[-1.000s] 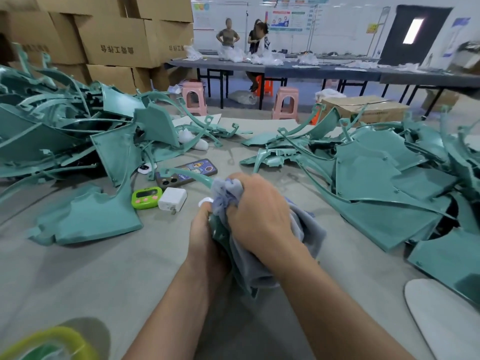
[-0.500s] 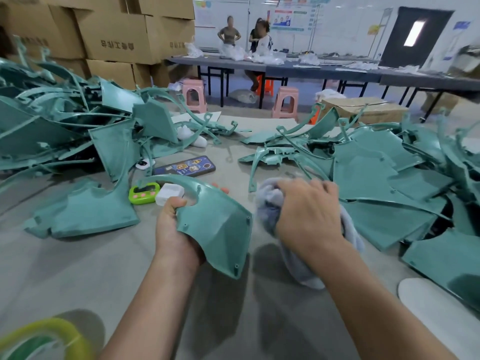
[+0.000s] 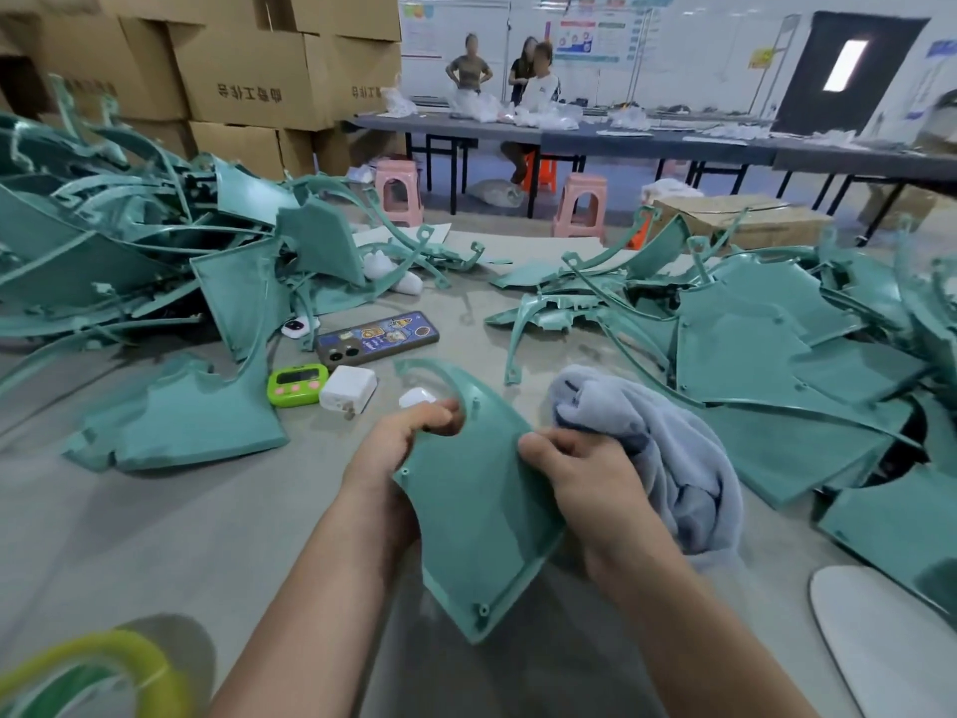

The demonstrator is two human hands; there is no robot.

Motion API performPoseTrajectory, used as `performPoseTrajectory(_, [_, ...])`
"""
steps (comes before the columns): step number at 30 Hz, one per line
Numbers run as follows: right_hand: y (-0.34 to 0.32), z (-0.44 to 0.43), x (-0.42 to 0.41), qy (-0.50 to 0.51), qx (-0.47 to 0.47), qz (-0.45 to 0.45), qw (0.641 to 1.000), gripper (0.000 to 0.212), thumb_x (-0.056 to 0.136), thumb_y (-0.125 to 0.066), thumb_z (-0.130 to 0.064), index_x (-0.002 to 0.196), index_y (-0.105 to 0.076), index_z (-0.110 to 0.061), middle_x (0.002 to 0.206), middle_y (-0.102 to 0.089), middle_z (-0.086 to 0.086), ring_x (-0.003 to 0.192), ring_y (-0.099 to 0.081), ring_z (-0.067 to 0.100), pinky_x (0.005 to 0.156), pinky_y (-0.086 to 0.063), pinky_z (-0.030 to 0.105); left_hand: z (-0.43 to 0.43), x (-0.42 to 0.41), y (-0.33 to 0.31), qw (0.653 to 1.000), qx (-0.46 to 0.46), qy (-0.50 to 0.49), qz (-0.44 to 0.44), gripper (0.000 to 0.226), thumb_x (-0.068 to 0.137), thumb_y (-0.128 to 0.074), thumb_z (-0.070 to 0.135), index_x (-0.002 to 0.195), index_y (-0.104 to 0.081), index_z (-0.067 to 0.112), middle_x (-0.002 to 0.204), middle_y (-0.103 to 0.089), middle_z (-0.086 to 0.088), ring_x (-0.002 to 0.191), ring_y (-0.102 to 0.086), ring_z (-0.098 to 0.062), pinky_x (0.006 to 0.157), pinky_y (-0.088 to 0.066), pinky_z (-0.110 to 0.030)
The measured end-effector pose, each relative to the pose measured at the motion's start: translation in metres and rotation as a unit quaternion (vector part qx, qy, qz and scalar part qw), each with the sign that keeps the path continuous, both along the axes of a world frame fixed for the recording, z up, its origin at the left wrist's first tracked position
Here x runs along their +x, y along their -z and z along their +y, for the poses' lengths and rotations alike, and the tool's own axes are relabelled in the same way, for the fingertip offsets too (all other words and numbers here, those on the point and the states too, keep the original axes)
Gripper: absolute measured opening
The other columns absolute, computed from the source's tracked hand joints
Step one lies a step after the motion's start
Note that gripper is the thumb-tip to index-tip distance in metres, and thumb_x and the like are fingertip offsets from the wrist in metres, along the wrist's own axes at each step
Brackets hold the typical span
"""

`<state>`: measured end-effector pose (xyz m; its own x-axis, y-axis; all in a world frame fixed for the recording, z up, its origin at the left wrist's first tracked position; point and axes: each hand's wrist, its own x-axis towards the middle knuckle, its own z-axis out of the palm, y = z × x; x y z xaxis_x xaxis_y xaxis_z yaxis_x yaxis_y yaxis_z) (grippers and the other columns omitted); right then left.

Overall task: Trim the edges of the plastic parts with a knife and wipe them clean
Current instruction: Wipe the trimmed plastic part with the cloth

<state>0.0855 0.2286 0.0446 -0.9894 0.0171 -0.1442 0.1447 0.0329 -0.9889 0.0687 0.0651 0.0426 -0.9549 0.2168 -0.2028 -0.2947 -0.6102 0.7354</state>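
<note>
Plastic part (image 3: 476, 510): thin teal panel, held above table (image 3: 155, 536) between both hands. Left hand (image 3: 393, 458) grips left edge; right hand (image 3: 585, 474) clutches grey cloth (image 3: 668, 448), thumb at right edge. Likely light, stiff, slick; hold by rims.

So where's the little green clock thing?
In the head view, the green timer lies left of centre, beside the white charger, in front of the phone.
</note>
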Motion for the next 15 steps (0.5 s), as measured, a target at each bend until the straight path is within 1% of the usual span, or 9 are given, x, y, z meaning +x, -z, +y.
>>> performPoseTrajectory(2, [0.011,-0.003,-0.001,0.088,-0.085,0.013,0.992,0.025,0.096,-0.067,-0.012,0.072,-0.067,-0.005,0.074,-0.064,0.010,0.075,-0.053,0.023,0.072,-0.041,0.036,0.000,-0.001,0.002,0.999,0.019,-0.030,0.008,0.035,0.091,-0.054,0.022,0.117,-0.073,0.008,0.109,-0.077,-0.009,0.089,-0.076,-0.024,0.065,-0.062,-0.031])
performPoseTrajectory(3, [0.014,-0.005,-0.001,0.135,-0.127,0.023,0.982,0.024,0.098,-0.066,-0.013,0.074,-0.069,-0.010,0.076,-0.070,0.004,0.077,-0.059,0.023,0.075,-0.047,0.035,-0.002,-0.001,0.004,0.999,0.027,-0.030,0.023,0.039,0.088,-0.061,0.025,0.123,-0.072,0.010,0.116,-0.075,-0.009,0.096,-0.075,-0.023,0.071,-0.063,-0.033])
performPoseTrajectory(4, [0.016,-0.007,-0.003,0.175,-0.158,0.039,0.971,0.020,0.099,-0.064,-0.013,0.081,-0.071,-0.013,0.082,-0.075,-0.001,0.083,-0.065,0.021,0.080,-0.051,0.034,-0.004,0.001,0.004,0.999,0.021,-0.024,0.037,0.045,0.084,-0.066,0.025,0.127,-0.070,0.013,0.122,-0.073,-0.009,0.104,-0.073,-0.024,0.077,-0.062,-0.036])
performPoseTrajectory(6, [0.017,-0.007,-0.005,0.207,-0.163,0.079,0.961,0.012,0.101,-0.061,-0.011,0.097,-0.072,-0.012,0.090,-0.078,-0.004,0.089,-0.068,0.016,0.085,-0.054,0.030,-0.006,0.004,0.006,0.996,-0.021,0.023,0.084,0.048,0.082,-0.069,0.015,0.130,-0.068,0.015,0.130,-0.068,-0.011,0.116,-0.068,-0.028,0.088,-0.060,-0.042])
performPoseTrajectory(7, [0.018,-0.006,-0.006,0.187,-0.150,0.098,0.966,0.013,0.101,-0.059,-0.008,0.102,-0.072,-0.011,0.093,-0.078,0.000,0.089,-0.068,0.017,0.084,-0.054,0.029,-0.006,0.006,0.008,0.993,-0.056,0.041,0.100,0.048,0.080,-0.069,0.010,0.128,-0.068,0.013,0.129,-0.069,-0.014,0.116,-0.067,-0.032,0.091,-0.059,-0.043])
performPoseTrajectory(9, [0.021,-0.001,-0.005,0.086,-0.144,0.112,0.980,0.021,0.097,-0.058,0.001,0.109,-0.072,-0.009,0.099,-0.079,0.006,0.090,-0.073,0.021,0.082,-0.059,0.030,-0.002,0.006,0.011,0.986,-0.142,0.003,0.087,0.042,0.073,-0.074,0.002,0.114,-0.075,0.009,0.118,-0.073,-0.017,0.109,-0.070,-0.038,0.090,-0.059,-0.043])
performPoseTrajectory(10, [0.025,0.003,-0.004,0.028,-0.139,0.107,0.984,0.026,0.092,-0.060,0.004,0.111,-0.072,-0.009,0.102,-0.079,0.008,0.094,-0.075,0.024,0.084,-0.061,0.033,0.001,0.005,0.012,0.980,-0.180,-0.035,0.072,0.032,0.074,-0.076,0.005,0.105,-0.078,0.009,0.112,-0.075,-0.017,0.104,-0.072,-0.037,0.085,-0.061,-0.040])
performPoseTrajectory(12, [0.029,0.012,-0.002,-0.052,-0.103,0.086,0.990,0.037,0.080,-0.064,-0.001,0.114,-0.071,-0.012,0.107,-0.078,0.006,0.101,-0.075,0.026,0.090,-0.060,0.042,0.004,0.003,0.012,0.964,-0.244,-0.089,0.062,0.012,0.087,-0.072,0.016,0.092,-0.081,0.011,0.102,-0.078,-0.014,0.092,-0.076,-0.030,0.073,-0.062,-0.032])
performPoseTrajectory(15, [0.033,0.022,-0.003,-0.089,-0.102,0.055,0.989,0.047,0.073,-0.068,-0.005,0.120,-0.068,-0.011,0.112,-0.078,0.006,0.106,-0.074,0.027,0.095,-0.057,0.044,0.009,0.001,0.017,0.928,-0.335,-0.161,0.042,0.037,0.095,-0.068,0.036,0.088,-0.075,0.001,0.095,-0.078,-0.014,0.082,-0.074,-0.021,0.074,-0.056,-0.033])
